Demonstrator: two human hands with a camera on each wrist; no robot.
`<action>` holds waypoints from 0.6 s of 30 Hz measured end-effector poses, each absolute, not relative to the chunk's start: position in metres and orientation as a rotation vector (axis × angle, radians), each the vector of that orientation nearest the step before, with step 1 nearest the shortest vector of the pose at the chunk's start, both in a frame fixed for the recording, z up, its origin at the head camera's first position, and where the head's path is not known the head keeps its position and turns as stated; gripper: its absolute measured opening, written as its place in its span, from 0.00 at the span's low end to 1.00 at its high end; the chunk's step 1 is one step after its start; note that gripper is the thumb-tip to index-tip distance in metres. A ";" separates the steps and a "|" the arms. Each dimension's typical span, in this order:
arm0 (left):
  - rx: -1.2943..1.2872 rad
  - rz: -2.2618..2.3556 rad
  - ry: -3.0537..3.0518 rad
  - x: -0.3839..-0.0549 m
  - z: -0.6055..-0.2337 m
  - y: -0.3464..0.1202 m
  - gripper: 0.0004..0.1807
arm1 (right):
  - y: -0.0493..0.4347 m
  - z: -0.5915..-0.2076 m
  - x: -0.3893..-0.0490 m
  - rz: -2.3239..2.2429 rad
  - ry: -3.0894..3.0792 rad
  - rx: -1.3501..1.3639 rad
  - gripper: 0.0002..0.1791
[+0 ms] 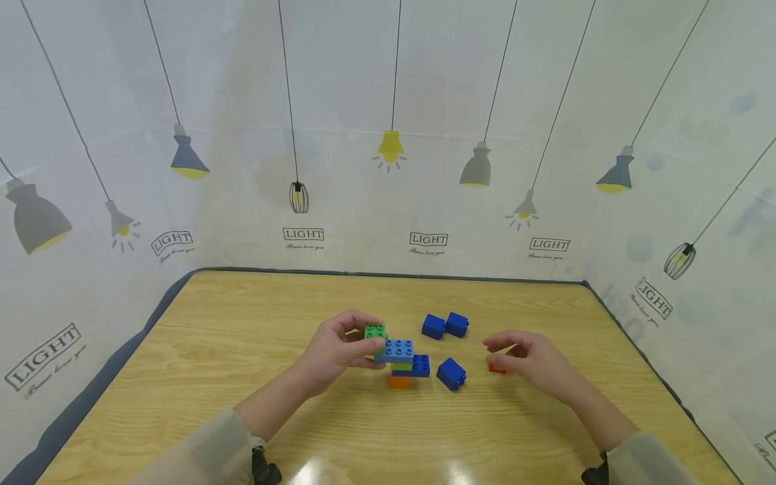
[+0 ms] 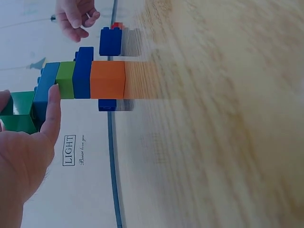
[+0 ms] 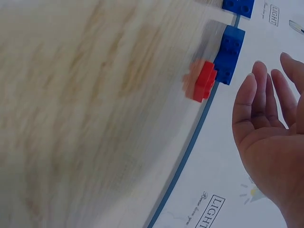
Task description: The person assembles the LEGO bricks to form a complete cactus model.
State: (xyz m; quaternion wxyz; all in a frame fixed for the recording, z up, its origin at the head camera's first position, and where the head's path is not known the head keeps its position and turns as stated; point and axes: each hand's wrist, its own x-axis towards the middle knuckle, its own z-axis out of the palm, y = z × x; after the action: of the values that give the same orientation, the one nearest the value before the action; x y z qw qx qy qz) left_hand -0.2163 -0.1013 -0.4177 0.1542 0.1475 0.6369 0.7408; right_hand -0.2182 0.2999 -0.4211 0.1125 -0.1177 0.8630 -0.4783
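My left hand [image 1: 332,350] pinches the green brick [image 1: 374,331] at the top left of a stepped stack of toy building bricks. Below that come a light blue brick [image 1: 399,349], a lime green brick [image 2: 65,80], a dark blue brick [image 1: 419,366] jutting to the right, and an orange brick [image 1: 399,382] at the bottom. One finger of this hand lies along the light blue brick in the left wrist view. My right hand [image 1: 533,360] hangs loosely curled beside and above a red brick [image 3: 205,81], with nothing in its fingers. In the head view that hand partly hides the red brick.
Right of the stack lies a loose blue brick [image 1: 451,374]. Farther back, two more blue bricks, one left [image 1: 433,327] and one right [image 1: 457,325], sit close together. The wooden table [image 1: 254,303] ends at a wall sheet [image 1: 351,202] printed with lamps.
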 end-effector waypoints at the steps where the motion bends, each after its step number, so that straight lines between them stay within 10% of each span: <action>1: 0.423 2.125 1.822 -0.216 -0.418 -0.102 0.20 | 0.302 -0.422 -0.218 -1.398 2.539 -0.337 0.26; 18: 0.413 2.119 1.796 -0.218 -0.417 -0.103 0.18 | 0.333 -0.437 -0.228 -1.262 2.514 -0.255 0.27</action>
State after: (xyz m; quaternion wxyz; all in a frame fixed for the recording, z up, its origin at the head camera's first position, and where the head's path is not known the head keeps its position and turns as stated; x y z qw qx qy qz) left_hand -0.2185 -0.1030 -0.4171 0.1659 0.1449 0.6306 0.7442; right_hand -0.2284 0.3333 -0.4372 0.1577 -0.0890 0.8789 -0.4412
